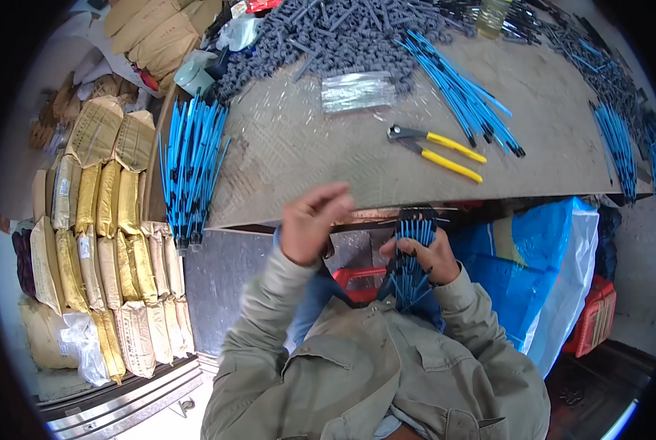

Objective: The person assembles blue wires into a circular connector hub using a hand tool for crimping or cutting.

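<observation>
My right hand (434,257) is closed around a bundle of thin blue rods with black ends (414,233), held upright over my lap just below the table edge. My left hand (315,222) is raised at the table's front edge, to the left of that bundle. Its fingers point right, slightly blurred and a little apart, with nothing visible in them. On the table beyond lie pliers with yellow handles (449,156) and a flat stack of thin silvery strips (357,92). A loose bundle of blue rods (464,95) lies behind the pliers.
Another blue rod bundle (192,165) overhangs the table's left edge. Grey coiled parts (328,40) are heaped at the back, near a cup (194,75). More blue rods (616,150) lie at the right. Filled sacks (108,198) stand left; a blue plastic sheet (533,257) hangs right.
</observation>
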`<state>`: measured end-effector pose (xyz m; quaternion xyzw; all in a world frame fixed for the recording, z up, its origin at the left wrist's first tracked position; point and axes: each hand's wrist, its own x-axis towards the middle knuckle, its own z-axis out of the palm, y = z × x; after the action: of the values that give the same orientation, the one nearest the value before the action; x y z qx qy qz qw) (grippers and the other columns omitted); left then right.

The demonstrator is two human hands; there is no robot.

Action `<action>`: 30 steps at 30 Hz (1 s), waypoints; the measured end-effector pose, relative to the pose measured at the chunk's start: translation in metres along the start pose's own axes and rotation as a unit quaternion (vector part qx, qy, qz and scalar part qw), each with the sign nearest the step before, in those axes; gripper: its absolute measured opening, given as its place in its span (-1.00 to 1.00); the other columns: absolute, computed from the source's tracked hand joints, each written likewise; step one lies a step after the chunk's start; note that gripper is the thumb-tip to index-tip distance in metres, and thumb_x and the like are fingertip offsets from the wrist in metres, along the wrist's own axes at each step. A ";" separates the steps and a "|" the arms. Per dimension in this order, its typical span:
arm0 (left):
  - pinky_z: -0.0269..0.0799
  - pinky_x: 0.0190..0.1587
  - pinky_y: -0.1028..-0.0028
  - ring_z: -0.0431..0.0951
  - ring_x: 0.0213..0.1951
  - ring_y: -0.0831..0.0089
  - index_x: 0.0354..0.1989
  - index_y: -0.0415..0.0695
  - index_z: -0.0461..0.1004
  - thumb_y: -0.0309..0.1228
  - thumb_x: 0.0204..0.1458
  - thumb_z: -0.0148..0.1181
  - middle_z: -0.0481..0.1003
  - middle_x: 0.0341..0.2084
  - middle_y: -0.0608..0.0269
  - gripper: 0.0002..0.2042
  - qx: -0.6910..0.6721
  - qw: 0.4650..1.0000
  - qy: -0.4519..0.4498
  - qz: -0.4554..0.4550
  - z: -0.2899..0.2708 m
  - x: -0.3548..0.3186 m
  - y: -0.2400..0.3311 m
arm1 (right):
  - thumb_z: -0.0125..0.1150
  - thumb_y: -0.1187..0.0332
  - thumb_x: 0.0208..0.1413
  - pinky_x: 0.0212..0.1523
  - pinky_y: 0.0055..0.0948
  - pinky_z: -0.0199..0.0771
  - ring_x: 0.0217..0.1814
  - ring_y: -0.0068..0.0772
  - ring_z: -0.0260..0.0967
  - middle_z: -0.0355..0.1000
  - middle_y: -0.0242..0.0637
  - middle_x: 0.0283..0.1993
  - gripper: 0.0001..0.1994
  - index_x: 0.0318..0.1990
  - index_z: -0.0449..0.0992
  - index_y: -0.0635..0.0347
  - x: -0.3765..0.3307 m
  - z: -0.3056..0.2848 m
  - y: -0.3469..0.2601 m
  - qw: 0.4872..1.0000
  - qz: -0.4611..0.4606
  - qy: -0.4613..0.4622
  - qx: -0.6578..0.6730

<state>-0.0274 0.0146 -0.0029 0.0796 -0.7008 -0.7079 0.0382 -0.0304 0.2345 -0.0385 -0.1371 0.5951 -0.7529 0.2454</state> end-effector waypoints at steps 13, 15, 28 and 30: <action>0.44 -0.28 0.29 0.53 -0.37 0.15 -0.43 -0.08 0.56 -0.42 -0.22 0.20 0.53 -0.47 0.07 -0.87 0.569 0.789 0.025 0.230 -0.037 0.293 0.026 | 0.03 0.43 0.04 -0.24 -0.50 0.40 -0.33 -0.50 0.40 0.48 -0.25 -0.37 -0.82 -0.35 0.49 0.41 0.007 -0.011 -0.007 0.998 0.023 0.022 -0.046; 0.43 -0.27 0.26 0.53 -0.33 0.13 -0.43 -0.06 0.55 -0.43 -0.25 0.19 0.52 -0.46 0.07 -0.85 0.590 0.779 -0.026 0.211 -0.043 0.316 0.032 | 0.03 0.43 0.04 -0.25 -0.50 0.40 -0.33 -0.50 0.40 0.48 -0.25 -0.38 -0.82 -0.35 0.49 0.41 0.010 -0.013 -0.008 0.999 0.022 0.024 -0.033; 0.40 -0.33 0.29 0.50 -0.40 0.11 -0.48 -0.13 0.43 -0.35 -0.39 0.32 0.50 -0.51 0.07 -0.74 0.546 0.821 -0.010 0.168 -0.063 0.305 0.020 | 0.05 0.44 0.02 -0.23 -0.48 0.46 -0.30 -0.43 0.45 0.49 -0.17 -0.36 -0.81 -0.33 0.49 0.43 0.001 -0.006 -0.003 0.988 0.102 -0.021 0.118; 0.40 -0.35 0.33 0.52 -0.41 0.19 -0.43 -0.15 0.44 -0.35 -0.35 0.33 0.51 -0.51 0.07 -0.72 0.527 0.828 0.043 0.184 -0.068 0.287 0.027 | 0.03 0.51 0.03 -0.23 -0.49 0.46 -0.28 -0.45 0.44 0.49 -0.18 -0.36 -0.85 -0.31 0.48 0.43 0.002 -0.007 -0.004 0.983 0.107 -0.034 0.144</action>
<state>-0.3003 -0.1004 0.0068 -0.0127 -0.9669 -0.2064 0.1497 -0.0365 0.2397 -0.0362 -0.0615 0.4829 -0.7951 0.3617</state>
